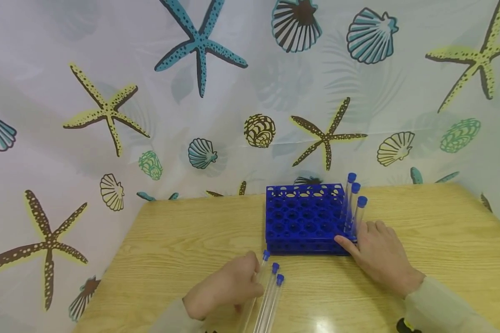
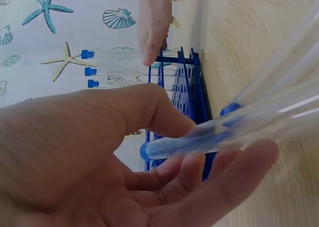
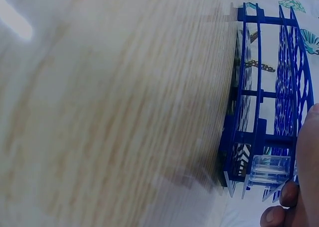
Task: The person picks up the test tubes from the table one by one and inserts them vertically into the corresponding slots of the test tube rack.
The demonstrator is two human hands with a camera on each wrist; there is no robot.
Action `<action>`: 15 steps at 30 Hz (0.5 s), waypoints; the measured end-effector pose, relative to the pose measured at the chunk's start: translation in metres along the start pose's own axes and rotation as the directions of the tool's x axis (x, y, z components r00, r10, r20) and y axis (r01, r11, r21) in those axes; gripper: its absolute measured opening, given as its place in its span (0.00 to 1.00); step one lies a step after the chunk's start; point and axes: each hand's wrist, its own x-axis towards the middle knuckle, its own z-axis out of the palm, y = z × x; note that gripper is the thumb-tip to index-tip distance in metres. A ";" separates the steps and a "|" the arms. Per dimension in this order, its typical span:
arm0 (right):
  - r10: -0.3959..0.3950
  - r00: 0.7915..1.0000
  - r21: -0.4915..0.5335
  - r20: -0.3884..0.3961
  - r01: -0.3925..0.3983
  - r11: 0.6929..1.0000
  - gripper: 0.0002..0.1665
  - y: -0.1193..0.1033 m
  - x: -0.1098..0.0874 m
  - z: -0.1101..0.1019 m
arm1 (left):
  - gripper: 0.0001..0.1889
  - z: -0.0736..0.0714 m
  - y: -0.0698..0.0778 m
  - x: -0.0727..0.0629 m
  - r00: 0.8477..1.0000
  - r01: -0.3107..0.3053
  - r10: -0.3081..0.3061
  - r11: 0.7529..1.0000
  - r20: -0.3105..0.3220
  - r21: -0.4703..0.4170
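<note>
The fingers of a person's left hand (image 1: 229, 282) pinched a tube (image 2: 174, 146) a little below its blue cap (image 1: 266, 254), thumb on one side and fingertips on the other. The tube's long axis ran away from the person, cap end foremost and leaning slightly right, toward the near left corner of a blue rack (image 1: 304, 241). The rack lay ahead and to the right of those fingers, its long side set across the tube's line. Nearer to it was the right hand (image 1: 379, 254), which gripped the near right corner, thumb on the front edge, fingers at the right end. Two more tubes (image 1: 268, 292) lay side by side on the counter (image 1: 183, 236), just right of the pinched one, caps pointing the same way. Three others (image 1: 353, 203) stood upright in the rack's right end. Behind hung a starfish-and-shell cloth (image 1: 233, 106).
</note>
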 end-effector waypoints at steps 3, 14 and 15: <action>0.007 1.000 0.002 0.018 -0.007 1.000 0.35 -0.001 0.000 -0.001 | 0.16 -0.002 0.006 0.003 1.000 -0.031 0.031 0.998 -0.004 -0.054; 0.016 1.000 -0.007 0.016 -0.016 1.000 0.36 -0.002 0.000 -0.001 | 0.16 -0.004 0.031 0.018 0.987 -0.143 0.121 0.961 -0.101 -0.238; 0.017 1.000 -0.008 0.016 -0.017 1.000 0.37 -0.003 0.000 -0.001 | 0.16 -0.004 0.034 0.019 0.986 -0.153 0.128 0.956 -0.110 -0.251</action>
